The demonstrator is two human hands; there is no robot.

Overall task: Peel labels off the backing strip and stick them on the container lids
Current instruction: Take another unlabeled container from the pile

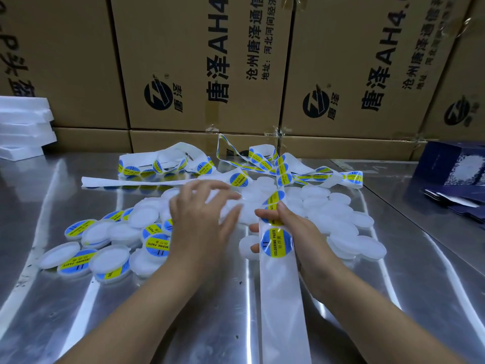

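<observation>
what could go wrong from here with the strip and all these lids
The backing strip tangles in loops at the back and lies over the plain lids; pulling it through the right hand may snag it or drag lids. On the left, labelled lids overlap plain ones, so one could be skipped or labelled twice. The left hand is over piled, tilted lids; a label pressed there might land off-centre.

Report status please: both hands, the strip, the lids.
Left hand open over blank lids. Right hand grips backing strip, label near the grip. Labelled lids piled left. Nothing blocks the lids.
</observation>
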